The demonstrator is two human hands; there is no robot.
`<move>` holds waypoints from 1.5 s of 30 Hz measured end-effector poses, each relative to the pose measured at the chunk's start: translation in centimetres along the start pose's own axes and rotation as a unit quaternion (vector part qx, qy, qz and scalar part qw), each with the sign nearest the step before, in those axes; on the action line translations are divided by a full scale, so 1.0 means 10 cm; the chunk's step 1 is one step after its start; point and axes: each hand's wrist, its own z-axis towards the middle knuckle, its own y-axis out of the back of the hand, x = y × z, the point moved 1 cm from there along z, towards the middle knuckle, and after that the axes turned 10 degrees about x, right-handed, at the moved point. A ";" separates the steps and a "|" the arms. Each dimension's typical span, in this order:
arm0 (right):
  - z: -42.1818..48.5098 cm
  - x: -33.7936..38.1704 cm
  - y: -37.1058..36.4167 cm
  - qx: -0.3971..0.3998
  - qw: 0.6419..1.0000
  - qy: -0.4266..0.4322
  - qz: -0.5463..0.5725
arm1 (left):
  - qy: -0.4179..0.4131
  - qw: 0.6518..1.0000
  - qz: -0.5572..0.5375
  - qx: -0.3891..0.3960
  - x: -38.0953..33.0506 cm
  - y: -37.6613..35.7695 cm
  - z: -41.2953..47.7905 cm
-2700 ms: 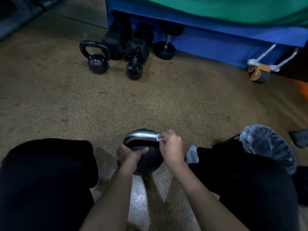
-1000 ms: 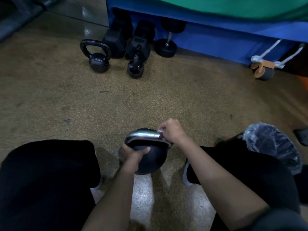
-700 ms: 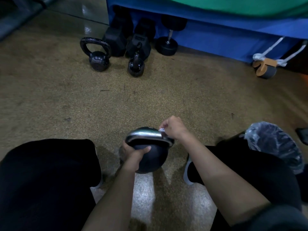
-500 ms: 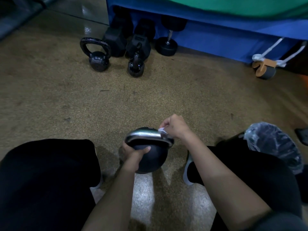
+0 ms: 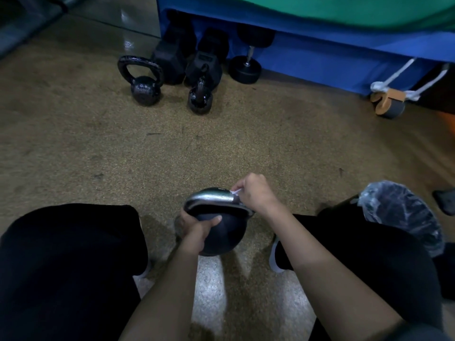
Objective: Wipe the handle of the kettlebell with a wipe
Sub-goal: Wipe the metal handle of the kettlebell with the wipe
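Head view: the kettlebell [image 5: 221, 235] stands on the floor [image 5: 246, 148] between the knees. The left hand [image 5: 199, 227] still grips its body. The right hand [image 5: 256, 193], pinching the white wipe [image 5: 235, 191], has slid round to the far right corner of the handle [image 5: 211, 198], so wiping seems well along. The contents of the plastic-lined bin [image 5: 403, 212] at right are too dark to tell.

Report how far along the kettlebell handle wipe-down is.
Done: the wipe is out and pinched in the right hand. In hand: it presses the right end of the handle while the left hand grips the kettlebell, steadying it. Left: one frame cannot show what is already clean; the handle's middle and left end are bare of the wipe now, so probably those.
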 end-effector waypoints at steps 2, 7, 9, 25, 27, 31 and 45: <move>-0.04 -0.02 0.00 -0.012 1.000 0.013 0.005 | 0.010 1.000 0.001 -0.002 0.00 0.00 0.00; -0.13 -0.06 -0.10 -0.065 0.997 -0.013 0.035 | 0.002 1.000 -0.013 0.000 -0.02 -0.02 -0.02; -0.17 -0.05 -0.17 -0.076 0.997 0.002 0.031 | -0.001 1.000 -0.014 0.001 -0.02 -0.02 -0.01; -0.31 0.02 -0.29 -0.131 0.990 0.022 0.044 | 0.016 1.000 0.015 -0.009 0.01 -0.03 0.05; -0.35 0.03 -0.33 -0.133 0.990 0.036 0.039 | 0.013 1.000 0.025 -0.014 0.00 -0.02 0.04; -0.33 0.00 -0.30 -0.145 0.988 0.019 0.047 | 0.018 1.000 0.020 -0.013 0.02 -0.03 0.04; -0.41 0.02 -0.38 -0.151 0.987 0.046 0.041 | 0.019 0.999 0.037 -0.011 0.04 -0.03 0.08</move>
